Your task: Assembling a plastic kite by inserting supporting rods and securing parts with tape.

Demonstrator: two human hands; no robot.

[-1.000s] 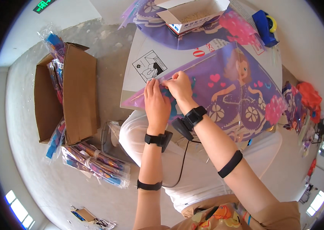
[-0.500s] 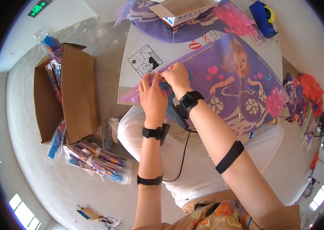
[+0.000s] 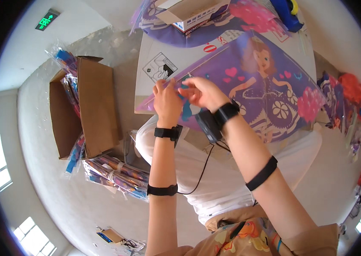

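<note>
Your left hand (image 3: 166, 101) and right hand (image 3: 202, 91) meet at the near left part of the purple kite (image 3: 270, 89), which lies spread over the counter (image 3: 155, 55) with its picture side up. Both hands look pressed onto the fabric with fingertips pinching at a small spot between them, perhaps a thin rod or a seam, though what exactly sits in the pinch is too small to tell. Holding from both sides like this keeps the light fabric taut and flat, so the spot does not slip while you work it.

The kite's far tip points toward a small open box (image 3: 189, 13) at the far edge. Left of you on the floor stands an open cardboard box (image 3: 86, 115) with wrapped kites poking out of it, and a bundle of wrapped kites (image 3: 112, 175) lies just beside it, near your left elbow. More kites are piled at the far right (image 3: 347, 98).
</note>
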